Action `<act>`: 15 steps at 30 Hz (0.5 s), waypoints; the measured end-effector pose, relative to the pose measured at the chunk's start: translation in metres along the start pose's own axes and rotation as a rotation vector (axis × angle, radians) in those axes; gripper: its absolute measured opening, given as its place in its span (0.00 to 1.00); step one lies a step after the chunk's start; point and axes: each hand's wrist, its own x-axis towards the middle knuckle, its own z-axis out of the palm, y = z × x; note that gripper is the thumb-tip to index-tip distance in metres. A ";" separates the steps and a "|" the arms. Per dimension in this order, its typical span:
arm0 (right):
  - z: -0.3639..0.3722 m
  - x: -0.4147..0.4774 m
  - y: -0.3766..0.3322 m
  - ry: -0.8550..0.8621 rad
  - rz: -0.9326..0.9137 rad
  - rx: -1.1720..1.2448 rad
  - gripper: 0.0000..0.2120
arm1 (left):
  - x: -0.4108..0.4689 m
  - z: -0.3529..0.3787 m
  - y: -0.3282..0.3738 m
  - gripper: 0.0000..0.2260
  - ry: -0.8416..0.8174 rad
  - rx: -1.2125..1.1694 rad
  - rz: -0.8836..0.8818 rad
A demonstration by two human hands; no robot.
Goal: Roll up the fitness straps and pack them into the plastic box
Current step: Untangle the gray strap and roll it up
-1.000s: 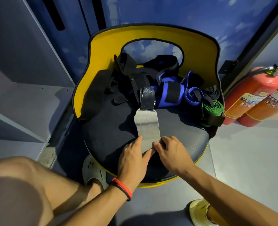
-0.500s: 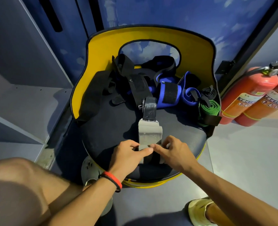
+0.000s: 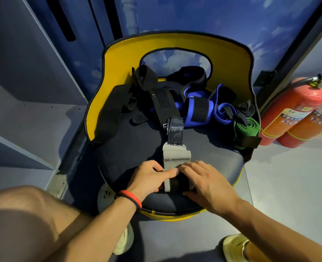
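While both hands work at the front of the chair seat (image 3: 130,148), the grey strap (image 3: 176,155) lies flat along it, its near end rolled up between them. Left hand (image 3: 149,179) is curled on the left side of the roll, thumb stretched across the top of the grey fabric, fingers tucked against the roll's edge. Right hand (image 3: 206,183) lies palm down over the roll's right side, fingers spread fairly wide and flat, fingertips touching the strap beside the left thumb. So both hands press and hold the roll rather than pinch it. The far end of the grey strap joins a shiny black strap piece (image 3: 175,129) pointing toward the pile. At the back of the seat, against the yellow backrest (image 3: 115,59), sits a heap of black straps (image 3: 156,95) and blue straps (image 3: 196,112). A green rolled strap (image 3: 248,128) sits at the right edge of the seat, a small black roll (image 3: 248,108) just behind it. Red wristband (image 3: 132,198) on the left wrist. Two red fire extinguishers (image 3: 296,110) lean on the floor to the right of the chair. No plastic box can be made out.
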 end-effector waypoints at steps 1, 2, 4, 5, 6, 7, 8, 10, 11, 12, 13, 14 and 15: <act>0.003 -0.001 -0.001 -0.008 0.012 0.008 0.33 | 0.003 -0.003 0.002 0.25 0.014 0.049 0.028; 0.004 -0.002 -0.001 -0.002 0.021 0.024 0.32 | 0.008 -0.006 0.004 0.29 0.055 0.072 0.053; 0.003 -0.002 -0.001 0.024 0.031 0.059 0.31 | 0.019 -0.012 0.013 0.35 0.122 0.009 0.056; 0.003 -0.002 -0.001 0.027 0.040 0.086 0.31 | 0.026 -0.013 0.017 0.35 0.109 -0.052 0.034; 0.003 -0.001 -0.001 0.023 0.049 0.118 0.31 | 0.034 -0.013 0.021 0.34 0.076 -0.103 -0.001; 0.003 0.000 0.000 0.014 0.055 0.146 0.31 | 0.041 -0.013 0.024 0.31 0.036 -0.137 -0.039; 0.002 0.001 0.000 0.003 0.055 0.158 0.31 | 0.047 -0.012 0.026 0.28 0.006 -0.156 -0.070; 0.000 0.002 0.001 -0.003 0.041 0.139 0.31 | 0.059 -0.009 0.027 0.26 0.000 -0.184 -0.115; -0.002 0.003 0.002 0.004 0.033 0.120 0.32 | 0.065 -0.008 0.028 0.24 0.015 -0.204 -0.123; -0.003 0.004 0.003 0.009 0.027 0.109 0.31 | 0.069 -0.008 0.029 0.20 0.039 -0.220 -0.110; -0.004 0.004 0.003 0.005 0.027 0.112 0.31 | 0.072 -0.008 0.031 0.15 0.061 -0.219 -0.080; -0.004 0.005 0.004 -0.009 0.033 0.126 0.31 | 0.073 -0.008 0.033 0.12 0.075 -0.213 -0.041; -0.005 0.007 0.005 -0.026 0.041 0.141 0.31 | 0.074 -0.008 0.034 0.12 0.082 -0.222 0.009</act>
